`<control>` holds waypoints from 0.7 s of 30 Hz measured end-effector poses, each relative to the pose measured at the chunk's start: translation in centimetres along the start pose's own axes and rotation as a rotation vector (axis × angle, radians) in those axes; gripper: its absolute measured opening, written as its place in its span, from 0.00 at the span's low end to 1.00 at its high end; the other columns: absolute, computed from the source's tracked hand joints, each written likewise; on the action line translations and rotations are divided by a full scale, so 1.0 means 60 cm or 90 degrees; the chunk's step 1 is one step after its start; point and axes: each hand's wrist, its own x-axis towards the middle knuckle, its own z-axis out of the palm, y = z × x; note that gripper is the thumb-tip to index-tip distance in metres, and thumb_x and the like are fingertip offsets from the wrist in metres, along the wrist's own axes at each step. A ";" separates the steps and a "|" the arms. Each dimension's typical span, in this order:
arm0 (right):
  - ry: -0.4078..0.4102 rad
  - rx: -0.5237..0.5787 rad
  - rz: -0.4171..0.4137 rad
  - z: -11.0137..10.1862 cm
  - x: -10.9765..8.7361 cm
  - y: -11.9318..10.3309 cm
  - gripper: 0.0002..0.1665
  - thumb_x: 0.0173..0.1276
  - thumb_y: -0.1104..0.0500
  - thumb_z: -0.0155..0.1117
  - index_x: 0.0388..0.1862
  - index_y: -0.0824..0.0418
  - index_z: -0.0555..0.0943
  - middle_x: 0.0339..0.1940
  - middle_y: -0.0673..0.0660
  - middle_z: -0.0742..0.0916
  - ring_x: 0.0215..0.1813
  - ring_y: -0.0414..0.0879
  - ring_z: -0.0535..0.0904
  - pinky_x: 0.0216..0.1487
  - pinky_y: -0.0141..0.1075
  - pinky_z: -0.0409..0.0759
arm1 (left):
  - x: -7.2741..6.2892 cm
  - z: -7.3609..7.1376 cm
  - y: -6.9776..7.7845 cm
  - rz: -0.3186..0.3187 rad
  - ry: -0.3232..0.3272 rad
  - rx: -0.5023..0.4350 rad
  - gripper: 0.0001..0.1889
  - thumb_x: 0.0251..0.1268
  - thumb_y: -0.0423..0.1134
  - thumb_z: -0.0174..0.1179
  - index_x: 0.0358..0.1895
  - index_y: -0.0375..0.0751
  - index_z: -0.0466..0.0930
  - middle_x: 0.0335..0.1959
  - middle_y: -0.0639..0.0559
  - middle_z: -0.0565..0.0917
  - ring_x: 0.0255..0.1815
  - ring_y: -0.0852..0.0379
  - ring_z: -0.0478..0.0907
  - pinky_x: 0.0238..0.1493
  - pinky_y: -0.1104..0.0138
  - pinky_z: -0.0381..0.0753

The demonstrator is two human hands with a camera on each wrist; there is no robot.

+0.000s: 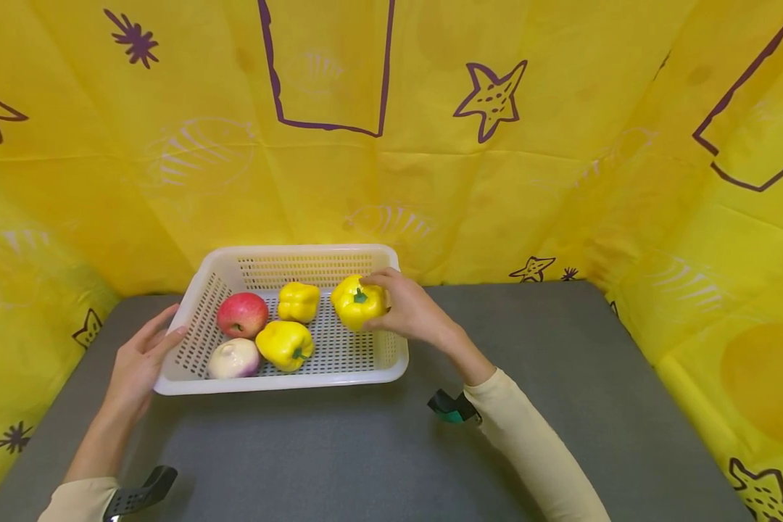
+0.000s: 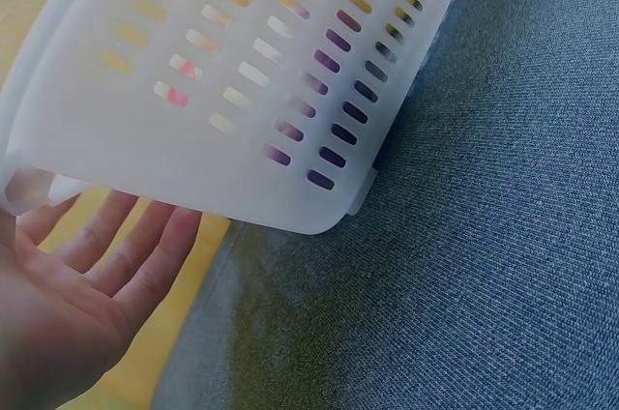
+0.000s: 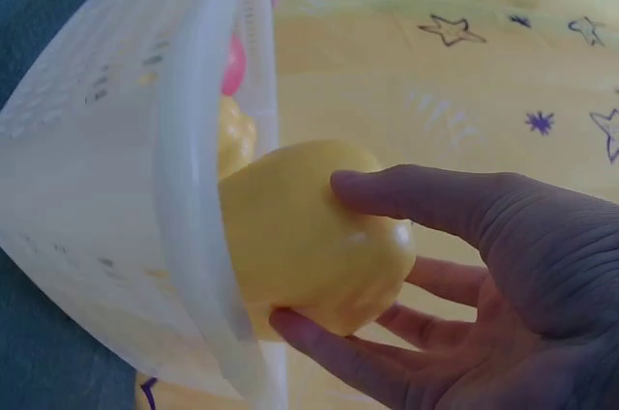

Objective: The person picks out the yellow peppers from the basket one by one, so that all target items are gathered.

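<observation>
Across the upper frame, a yellow patterned cloth (image 1: 431,181) is hung behind a grey surface (image 1: 561,406). At centre-left, a white basket (image 1: 339,378) is gripped at its left rim by the left hand (image 1: 137,362). Over the basket's right end, 1 yellow pepper (image 1: 349,312) is held between the thumb and fingers of the right hand (image 1: 409,308). Placing or lifting seems in hand; which cannot be told. Clearance over the right rim is probably called for. Leftward, room is limited by 1 lying pepper (image 1: 280,344), 1 red apple (image 1: 243,315), 1 purple-white turnip (image 1: 233,358) and 1 smaller pepper (image 1: 298,301).
</observation>
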 end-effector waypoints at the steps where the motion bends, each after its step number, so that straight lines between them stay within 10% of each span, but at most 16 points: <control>1: 0.000 0.013 0.001 -0.004 -0.001 0.001 0.41 0.51 0.60 0.80 0.64 0.66 0.75 0.61 0.61 0.78 0.61 0.54 0.74 0.59 0.45 0.77 | 0.000 0.000 0.000 -0.001 0.001 0.000 0.33 0.70 0.46 0.60 0.76 0.57 0.60 0.38 0.79 0.80 0.32 0.69 0.83 0.27 0.67 0.84; 21: 0.008 0.212 0.006 -0.076 -0.023 0.054 0.41 0.55 0.65 0.77 0.68 0.64 0.72 0.67 0.59 0.72 0.66 0.53 0.69 0.54 0.45 0.81 | 0.001 -0.001 -0.004 -0.003 -0.001 -0.014 0.35 0.68 0.48 0.61 0.76 0.56 0.59 0.41 0.77 0.80 0.33 0.69 0.83 0.27 0.67 0.84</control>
